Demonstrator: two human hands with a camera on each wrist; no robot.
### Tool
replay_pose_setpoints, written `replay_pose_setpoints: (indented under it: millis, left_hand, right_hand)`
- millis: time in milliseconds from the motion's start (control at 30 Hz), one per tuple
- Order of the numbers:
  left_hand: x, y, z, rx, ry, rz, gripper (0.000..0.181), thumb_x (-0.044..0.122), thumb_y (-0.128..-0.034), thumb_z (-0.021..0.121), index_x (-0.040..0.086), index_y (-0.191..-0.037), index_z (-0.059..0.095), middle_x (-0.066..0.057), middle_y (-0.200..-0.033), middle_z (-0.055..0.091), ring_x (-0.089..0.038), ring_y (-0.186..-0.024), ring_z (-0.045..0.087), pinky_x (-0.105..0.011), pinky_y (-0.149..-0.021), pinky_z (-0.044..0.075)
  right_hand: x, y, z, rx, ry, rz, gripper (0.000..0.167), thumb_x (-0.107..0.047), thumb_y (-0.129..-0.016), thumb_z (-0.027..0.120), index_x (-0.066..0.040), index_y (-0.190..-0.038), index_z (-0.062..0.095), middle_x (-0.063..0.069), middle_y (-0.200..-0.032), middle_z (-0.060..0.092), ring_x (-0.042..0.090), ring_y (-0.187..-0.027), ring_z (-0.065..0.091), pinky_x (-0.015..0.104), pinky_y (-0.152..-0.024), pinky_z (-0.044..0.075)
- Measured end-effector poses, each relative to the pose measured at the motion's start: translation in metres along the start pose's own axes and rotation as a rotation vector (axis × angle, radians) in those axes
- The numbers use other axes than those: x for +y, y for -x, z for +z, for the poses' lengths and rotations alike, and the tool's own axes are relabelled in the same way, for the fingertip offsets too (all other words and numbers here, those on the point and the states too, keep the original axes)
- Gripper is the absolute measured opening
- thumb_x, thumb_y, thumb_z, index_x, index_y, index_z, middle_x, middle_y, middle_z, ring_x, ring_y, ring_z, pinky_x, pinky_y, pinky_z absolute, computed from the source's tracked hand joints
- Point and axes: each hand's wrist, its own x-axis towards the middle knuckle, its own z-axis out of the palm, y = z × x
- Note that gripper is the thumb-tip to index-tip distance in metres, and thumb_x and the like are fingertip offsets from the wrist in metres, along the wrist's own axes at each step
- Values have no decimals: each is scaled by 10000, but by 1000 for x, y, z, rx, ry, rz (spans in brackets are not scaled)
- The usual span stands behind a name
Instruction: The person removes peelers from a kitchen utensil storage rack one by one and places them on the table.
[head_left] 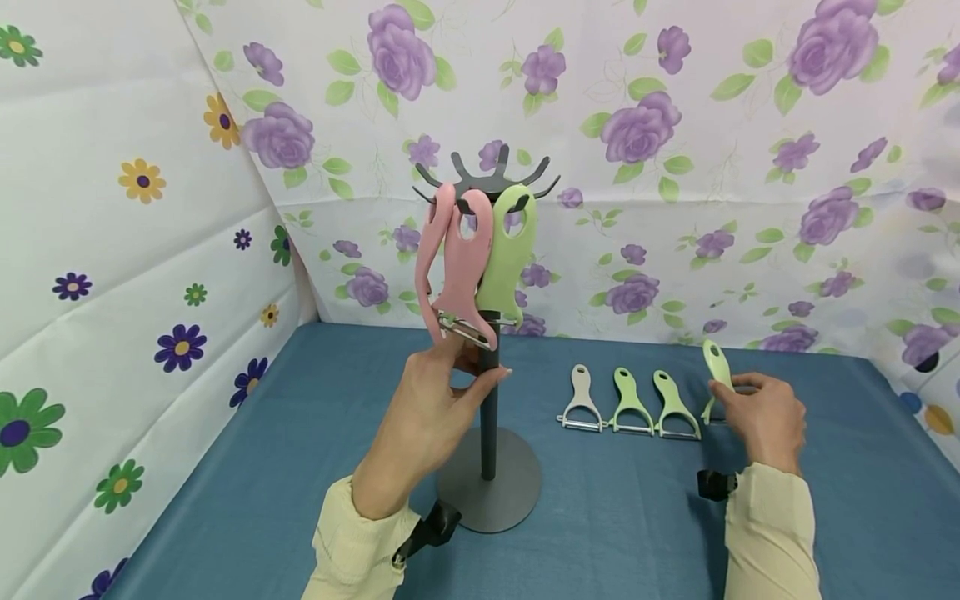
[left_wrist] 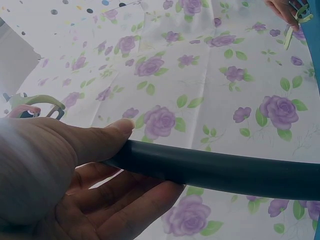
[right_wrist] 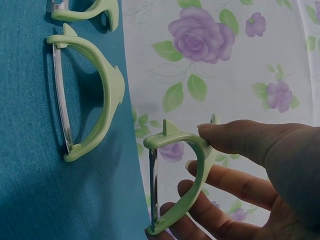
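Observation:
My left hand holds the dark pole of a black rack between thumb and fingers, just below the hanging peelers. From the rack's curved hooks hang a pink peeler, a second pink one to its left and a green peeler to its right. Over at the right, my right hand pinches another green peeler, which is tilted with its handle up. In the right wrist view its blade end points away from the palm.
On the blue cloth lie a whitish peeler and two green peelers in a row. The rack's round base stands left of them. Flowered sheets hang behind and at the sides.

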Motion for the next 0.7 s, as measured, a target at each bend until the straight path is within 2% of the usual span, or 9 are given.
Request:
replay_pose_setpoints:
  millis: [700]
  left_hand:
    - [0,0,0,-1,-2,3,291,196,-937,760,149,-1184,614,-23,-1001,725,-140,-946,706,-312,-770,639]
  right_hand:
    - [2,-1,2,-2,8,5,592,-436,-1007,613,1,-1406,582,308,-1348,608,463,-1068,615,498,-655,528]
